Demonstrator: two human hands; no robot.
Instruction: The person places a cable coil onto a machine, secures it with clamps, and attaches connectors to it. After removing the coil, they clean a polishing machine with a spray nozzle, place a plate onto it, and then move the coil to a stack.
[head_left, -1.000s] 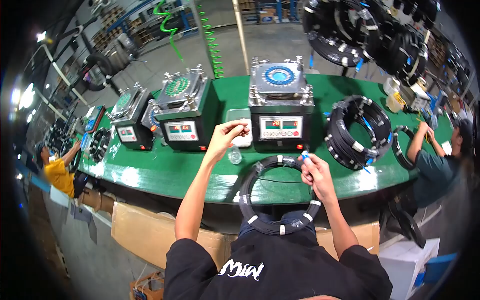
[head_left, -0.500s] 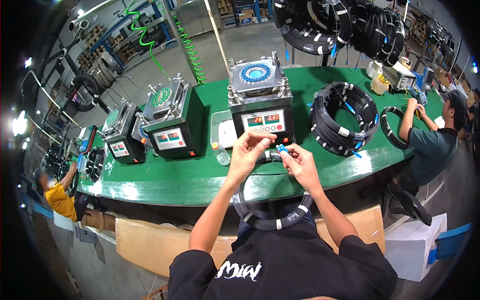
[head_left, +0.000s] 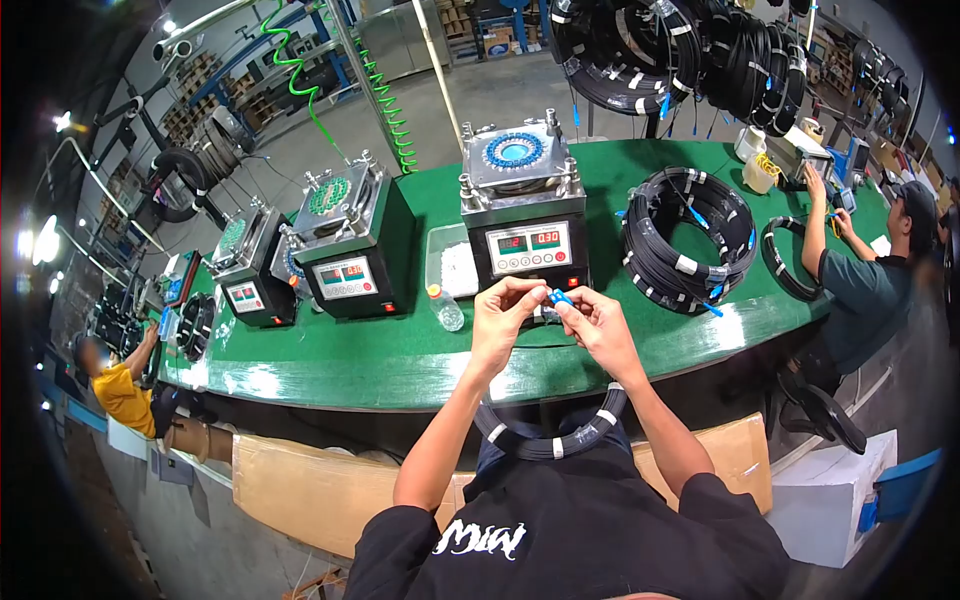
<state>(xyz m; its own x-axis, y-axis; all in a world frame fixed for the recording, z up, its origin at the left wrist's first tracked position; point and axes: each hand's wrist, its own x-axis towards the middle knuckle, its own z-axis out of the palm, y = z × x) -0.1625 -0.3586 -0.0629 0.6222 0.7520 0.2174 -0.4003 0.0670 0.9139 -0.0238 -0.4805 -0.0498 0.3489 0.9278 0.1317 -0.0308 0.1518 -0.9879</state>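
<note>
Between my hands, in front of the nearest machine, is a small blue connector (head_left: pixel 560 298). My right hand (head_left: pixel 598 330) pinches it between thumb and fingers. The fingertips of my left hand (head_left: pixel 505 318) are pressed together close to the connector's left side; whatever they hold is too small to name. A coil of black cable (head_left: pixel 555 447) with white ties hangs over the table edge at my lap, its upper part hidden behind my hands. The machine (head_left: pixel 528 250) carries a ring of blue connectors (head_left: pixel 513 151) on its top plate.
Two more machines (head_left: pixel 345 275) (head_left: pixel 245 293) stand to the left on the green table (head_left: pixel 400 365). A bottle (head_left: pixel 447 312) and a tray (head_left: pixel 437 262) lie left of my hands. A large black cable coil (head_left: pixel 688 240) sits to the right. Co-workers (head_left: pixel 870 270) (head_left: pixel 125 390) are at both ends.
My left hand has moved right, toward the connector, and its fingers have closed together. The co-worker on the right has raised a hand toward the equipment.
</note>
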